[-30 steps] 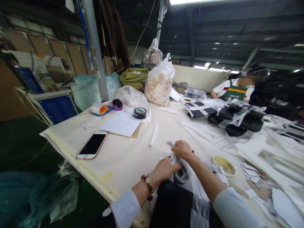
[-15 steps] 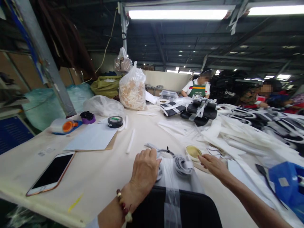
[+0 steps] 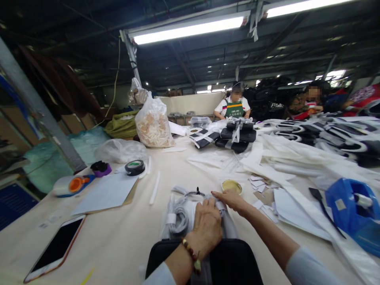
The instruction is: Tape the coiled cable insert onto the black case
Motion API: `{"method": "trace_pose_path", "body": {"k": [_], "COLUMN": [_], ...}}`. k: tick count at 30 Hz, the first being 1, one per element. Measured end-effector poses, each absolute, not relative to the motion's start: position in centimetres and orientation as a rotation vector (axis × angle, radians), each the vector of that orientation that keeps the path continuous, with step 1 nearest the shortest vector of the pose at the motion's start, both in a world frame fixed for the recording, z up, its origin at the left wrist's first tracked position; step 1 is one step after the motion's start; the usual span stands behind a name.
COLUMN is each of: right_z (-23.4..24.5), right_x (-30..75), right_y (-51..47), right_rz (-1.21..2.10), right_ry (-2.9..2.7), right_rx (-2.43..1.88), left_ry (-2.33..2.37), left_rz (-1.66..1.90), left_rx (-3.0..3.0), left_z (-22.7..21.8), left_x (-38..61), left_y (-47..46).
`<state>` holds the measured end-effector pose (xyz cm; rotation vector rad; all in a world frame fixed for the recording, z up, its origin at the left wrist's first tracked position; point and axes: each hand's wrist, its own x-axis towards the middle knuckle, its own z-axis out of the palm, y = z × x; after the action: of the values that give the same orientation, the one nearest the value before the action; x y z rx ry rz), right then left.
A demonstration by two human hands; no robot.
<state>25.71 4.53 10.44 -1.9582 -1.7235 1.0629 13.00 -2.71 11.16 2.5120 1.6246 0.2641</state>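
A black case [image 3: 166, 259] lies in front of me, with clear tape running lengthwise over it and a plastic sleeve beyond its top edge. A grey coiled cable [image 3: 179, 218] rests on the sleeve at the left. My left hand [image 3: 207, 223] lies over the sleeve's middle and right part, fingers slightly bent and pressing down; a beaded bracelet is on its wrist. My right hand [image 3: 233, 201] reaches in from the right with fingers stretched out, touching the bundle near the left fingertips. A second coil there is mostly hidden. Just behind is a roll of yellowish tape [image 3: 232, 186].
A phone [image 3: 56, 247], paper sheets [image 3: 103, 192], black tape [image 3: 135, 168] and a tape dispenser [image 3: 73, 185] lie left. To the right are a blue holder [image 3: 352, 209], a black tool [image 3: 326, 213] and white strips. Taped black cases [image 3: 236, 136] lie farther back; two people work beyond.
My left hand has moved from the left coil to the right one, uncovering the left coil. My right hand has left the tape roll and come to the bundle. The view has shifted right.
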Motion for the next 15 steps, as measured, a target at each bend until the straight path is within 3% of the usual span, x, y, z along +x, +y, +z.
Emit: {"method": "trace_pose_path", "body": {"k": [8, 15], "right_z": [11.9, 12.4], "right_x": [25.4, 25.2], "right_y": [5.2, 5.6], "right_rz": [1.066, 0.928], "right_ry": [-1.852, -1.908], "right_rx": [-2.09, -2.088], "left_ry": [1.975, 2.101], "left_rz": [0.596, 0.552], "left_rx": [2.169, 1.985], "left_z": [11.6, 10.4], "left_x": [13.9, 16.3], "left_y": [-1.6, 0.1]}}
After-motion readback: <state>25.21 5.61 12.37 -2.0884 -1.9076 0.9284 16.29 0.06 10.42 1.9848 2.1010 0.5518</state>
